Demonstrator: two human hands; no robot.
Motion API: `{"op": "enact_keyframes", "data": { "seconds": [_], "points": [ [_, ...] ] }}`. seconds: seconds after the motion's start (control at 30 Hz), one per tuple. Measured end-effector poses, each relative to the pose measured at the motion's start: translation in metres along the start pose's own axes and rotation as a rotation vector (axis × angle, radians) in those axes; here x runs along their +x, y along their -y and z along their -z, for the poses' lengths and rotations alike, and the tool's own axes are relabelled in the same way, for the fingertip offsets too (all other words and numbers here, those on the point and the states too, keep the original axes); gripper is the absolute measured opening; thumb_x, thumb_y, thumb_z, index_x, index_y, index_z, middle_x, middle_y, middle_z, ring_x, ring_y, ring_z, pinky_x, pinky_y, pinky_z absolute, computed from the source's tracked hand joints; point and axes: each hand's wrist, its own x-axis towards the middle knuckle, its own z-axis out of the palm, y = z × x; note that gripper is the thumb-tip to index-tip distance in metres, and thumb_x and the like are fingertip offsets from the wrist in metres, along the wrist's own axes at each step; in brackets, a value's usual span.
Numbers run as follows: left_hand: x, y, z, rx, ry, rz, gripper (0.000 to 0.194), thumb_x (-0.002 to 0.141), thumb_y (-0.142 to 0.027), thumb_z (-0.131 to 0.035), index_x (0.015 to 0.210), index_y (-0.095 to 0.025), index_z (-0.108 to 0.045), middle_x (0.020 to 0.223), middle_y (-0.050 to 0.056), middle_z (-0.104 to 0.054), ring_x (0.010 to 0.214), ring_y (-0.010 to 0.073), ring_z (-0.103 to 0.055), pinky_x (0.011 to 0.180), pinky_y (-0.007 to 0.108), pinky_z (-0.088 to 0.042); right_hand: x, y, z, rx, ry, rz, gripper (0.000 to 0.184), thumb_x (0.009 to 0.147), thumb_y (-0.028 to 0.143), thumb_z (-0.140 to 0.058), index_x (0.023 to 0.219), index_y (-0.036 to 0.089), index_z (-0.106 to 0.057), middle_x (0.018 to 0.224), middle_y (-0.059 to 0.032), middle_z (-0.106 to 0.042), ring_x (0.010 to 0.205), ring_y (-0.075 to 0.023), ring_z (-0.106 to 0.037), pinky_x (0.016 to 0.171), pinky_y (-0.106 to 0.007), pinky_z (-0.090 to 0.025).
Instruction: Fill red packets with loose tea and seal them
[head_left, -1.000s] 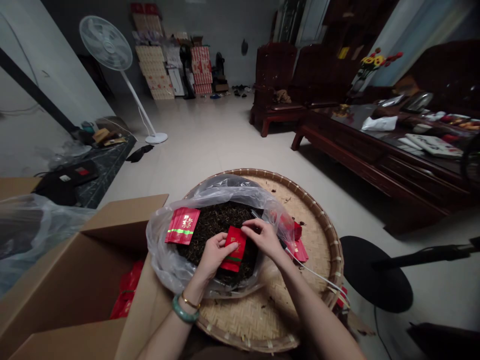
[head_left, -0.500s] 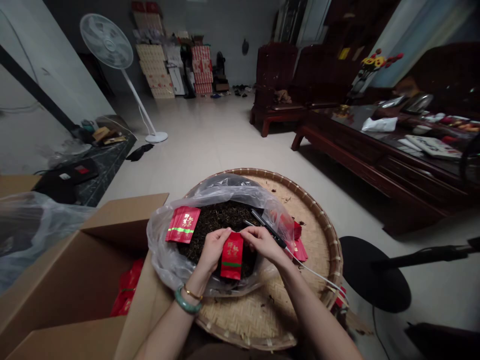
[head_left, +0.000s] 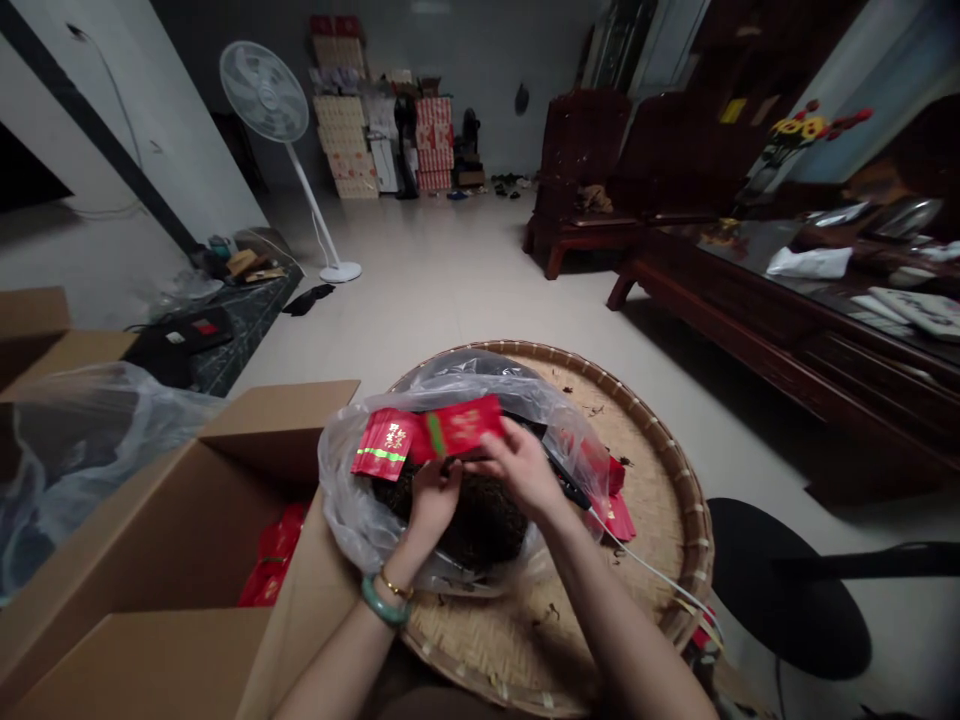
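Observation:
My right hand [head_left: 529,470] grips a red packet [head_left: 466,424] with gold lettering and a green band, turned on its side and slightly blurred. Just below the packet, my left hand [head_left: 433,502] has its fingertips pinched together; whatever they hold is too small to make out. Both hands are over a clear plastic bag [head_left: 336,510] of dark dried tea leaves [head_left: 480,525]. Several matching packets [head_left: 381,445] lie in a fanned stack on the leaves at left. Beside my right hand lies a black tool [head_left: 574,488] with a white cord, partly hidden.
The bag rests on a round woven bamboo tray [head_left: 686,490]. More red packets [head_left: 619,515] lie at its right. An open cardboard box [head_left: 180,520] with red packets stands at left. A black round base [head_left: 787,590] is on the floor at right, near a dark wooden table [head_left: 720,300].
The red packet, upright between both hands before, is now turned sideways and raised in my right hand. My left hand has let go of it and sits lower. The view has shifted left.

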Motion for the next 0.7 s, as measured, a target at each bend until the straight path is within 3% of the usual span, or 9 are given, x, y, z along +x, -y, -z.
{"op": "enact_keyframes", "data": {
  "seconds": [0.03,0.1,0.17,0.3,0.43,0.57,0.7],
  "points": [
    [0.003,0.001,0.004,0.039,-0.004,-0.042,0.020,0.078,-0.030,-0.055,0.084,-0.018,-0.069,0.089,0.010,-0.069,0.084,0.0245,-0.062,0.077,0.036,-0.049,0.000,0.006,-0.014,0.014,0.152,-0.049,0.055,0.066,0.040,-0.073,0.115,0.023,-0.054,0.101,-0.0043,-0.066,0.076,-0.0147,-0.066,0.063,-0.028,-0.058],
    [0.010,0.001,0.018,0.108,-0.026,-0.100,0.017,0.076,-0.025,-0.057,0.087,-0.019,-0.070,0.100,0.011,-0.067,0.099,0.0277,-0.057,0.090,0.041,-0.043,0.001,0.013,-0.032,0.035,0.247,-0.095,0.063,0.068,0.039,-0.072,0.124,0.026,-0.048,0.121,-0.0069,-0.059,0.094,-0.0185,-0.065,0.077,-0.034,-0.057],
    [0.017,0.004,0.034,0.431,-0.220,-0.184,0.026,0.082,-0.021,-0.050,0.101,-0.018,-0.067,0.114,0.014,-0.061,0.109,0.0312,-0.050,0.096,0.048,-0.036,0.002,0.013,-0.030,0.022,0.182,-0.101,0.056,0.070,0.042,-0.070,0.119,0.024,-0.052,0.122,-0.0087,-0.059,0.100,-0.0207,-0.064,0.084,-0.037,-0.054],
    [0.029,0.017,0.058,0.801,-0.224,-0.157,0.029,0.085,-0.024,-0.047,0.105,-0.013,-0.065,0.115,0.020,-0.058,0.105,0.0342,-0.050,0.088,0.048,-0.041,0.003,-0.007,0.006,-0.039,0.021,-0.131,0.044,0.070,0.049,-0.069,0.101,0.018,-0.061,0.100,-0.0094,-0.067,0.091,-0.0217,-0.067,0.083,-0.039,-0.054],
    [0.035,0.027,0.062,0.860,-0.164,-0.170,0.029,0.085,-0.024,-0.047,0.101,-0.009,-0.066,0.109,0.020,-0.062,0.100,0.0321,-0.053,0.088,0.043,-0.040,-0.001,-0.024,0.030,-0.053,-0.017,-0.184,0.043,0.066,0.050,-0.071,0.093,0.017,-0.064,0.084,-0.0069,-0.068,0.078,-0.0197,-0.069,0.074,-0.035,-0.056],
    [0.038,0.027,0.066,0.811,-0.110,-0.200,0.025,0.084,-0.021,-0.047,0.092,-0.011,-0.069,0.097,0.015,-0.069,0.092,0.0278,-0.059,0.087,0.038,-0.040,-0.003,-0.028,0.034,-0.042,-0.022,-0.189,0.042,0.067,0.049,-0.072,0.092,0.016,-0.064,0.080,-0.0052,-0.068,0.073,-0.0168,-0.068,0.067,-0.030,-0.056],
    [0.039,0.023,0.072,0.811,-0.155,-0.153,0.027,0.084,-0.019,-0.044,0.082,-0.013,-0.070,0.080,0.014,-0.070,0.078,0.0263,-0.062,0.079,0.037,-0.043,-0.004,-0.032,0.036,-0.056,-0.006,-0.190,0.041,0.068,0.048,-0.071,0.091,0.016,-0.064,0.079,-0.0049,-0.067,0.071,-0.0160,-0.067,0.066,-0.030,-0.056]
  ]
}}
